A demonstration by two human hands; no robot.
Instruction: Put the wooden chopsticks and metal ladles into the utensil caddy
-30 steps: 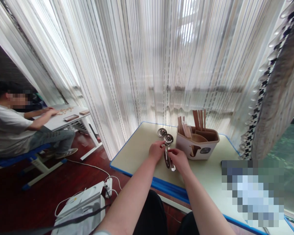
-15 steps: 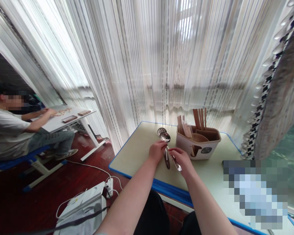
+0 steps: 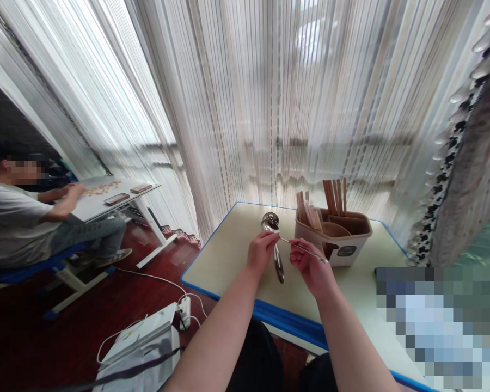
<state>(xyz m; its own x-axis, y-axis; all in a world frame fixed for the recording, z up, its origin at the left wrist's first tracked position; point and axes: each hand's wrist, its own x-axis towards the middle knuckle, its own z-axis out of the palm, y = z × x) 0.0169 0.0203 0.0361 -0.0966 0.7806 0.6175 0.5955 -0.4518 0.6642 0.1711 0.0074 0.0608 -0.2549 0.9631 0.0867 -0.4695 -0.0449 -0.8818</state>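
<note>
A shiny metal spoon (image 3: pixel 286 240) is held between both hands, its thin handle slanting down to the right. My left hand (image 3: pixel 262 251) pinches it near the head, which is partly hidden behind the fingers. Closed around the handle is my right hand (image 3: pixel 310 268), with the handle's end sticking out past the fingers. A slotted metal spoon (image 3: pixel 271 219) lies on the table beneath, its head toward the curtain and its handle toward me, partly covered by my left hand.
A brown and white utensil holder (image 3: pixel 349 239) with several wooden chopsticks (image 3: pixel 335 197) stands right of my hands on the blue-edged table (image 3: pixel 220 256). A blurred-out object (image 3: pixel 436 326) lies at right. Leftward, a person (image 3: pixel 16 218) sits at another table (image 3: pixel 136 182). Cables (image 3: pixel 159 276) run across the floor.
The held spoon has turned from pointing down toward me to lying more sideways. My right hand has risen slightly and rotated with the handle. The slotted spoon stays on the table.
</note>
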